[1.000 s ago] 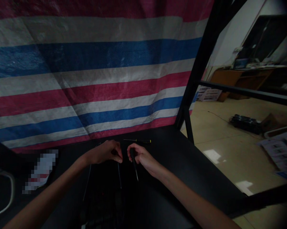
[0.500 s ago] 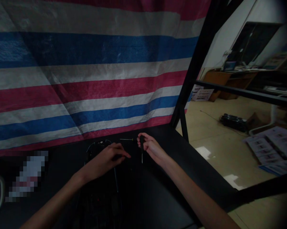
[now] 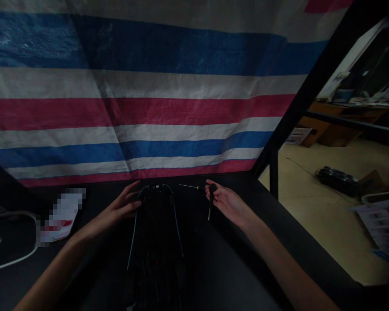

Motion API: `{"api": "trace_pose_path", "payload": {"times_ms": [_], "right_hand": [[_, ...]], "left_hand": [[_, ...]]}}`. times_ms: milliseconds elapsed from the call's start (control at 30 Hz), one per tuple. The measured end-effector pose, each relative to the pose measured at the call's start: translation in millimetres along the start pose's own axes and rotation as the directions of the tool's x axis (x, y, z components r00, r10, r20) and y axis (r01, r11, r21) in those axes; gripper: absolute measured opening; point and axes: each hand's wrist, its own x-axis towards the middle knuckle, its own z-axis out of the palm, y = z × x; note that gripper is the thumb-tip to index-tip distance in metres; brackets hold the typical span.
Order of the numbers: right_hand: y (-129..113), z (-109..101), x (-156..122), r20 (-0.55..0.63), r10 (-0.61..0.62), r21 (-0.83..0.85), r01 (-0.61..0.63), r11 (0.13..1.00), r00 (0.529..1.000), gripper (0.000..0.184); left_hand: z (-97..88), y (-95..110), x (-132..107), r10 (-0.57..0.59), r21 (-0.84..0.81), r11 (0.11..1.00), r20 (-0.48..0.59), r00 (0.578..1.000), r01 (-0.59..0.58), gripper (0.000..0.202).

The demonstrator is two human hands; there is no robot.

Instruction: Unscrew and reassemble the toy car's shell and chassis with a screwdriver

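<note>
A long black object (image 3: 158,242), which looks like a toy car underside, lies lengthwise in front of me on the dark table; shadow hides its details. Thin blue lines run down both its sides. My left hand (image 3: 124,204) is at its far left corner with the fingers apart, the fingertips at or against its edge. Off to its right, my right hand (image 3: 225,199) is closed round the dark handle of a screwdriver (image 3: 210,205), whose metal shaft points down. Beside that hand lies a second thin screwdriver (image 3: 189,186) with a yellow band, its handle partly hidden.
Left on the table (image 3: 226,268) lies a phone (image 3: 63,216) with a blurred-out screen, near a white cable (image 3: 14,268). A striped sheet (image 3: 168,112) hangs behind the table. Black frame bars (image 3: 273,172) stand at the right, with a tiled floor beyond.
My left hand has moved from above the right side of the black object to its far left corner, and its fingers have spread. My right hand still holds the screwdriver. The view has shifted.
</note>
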Motion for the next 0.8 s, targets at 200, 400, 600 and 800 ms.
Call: {"api": "trace_pose_path", "payload": {"times_ms": [200, 400, 600, 800], "right_hand": [[-6, 10, -12, 0.036, -0.077, -0.044, 0.078, 0.996, 0.996, 0.025], [-11, 39, -27, 0.161, -0.221, -0.151, 0.245, 0.958, 0.962, 0.031], [-20, 96, -59, 0.361, -0.219, -0.513, 0.389, 0.765, 0.906, 0.021], [-27, 165, -80, 0.665, -0.051, -0.73, 0.662, 0.169, 0.745, 0.013]], "left_hand": [[-4.6, -6, -4, -0.05, -0.084, 0.994, 0.158, 0.986, 0.064, 0.08], [2.8, -8, -8, -0.069, -0.2, 0.974, 0.162, 0.984, 0.102, 0.074], [6.0, -14, -17, -0.064, -0.306, 0.947, 0.121, 0.991, 0.098, 0.077], [7.5, -13, -23, -0.06, -0.319, 0.944, 0.091, 0.994, 0.086, 0.085]]}}
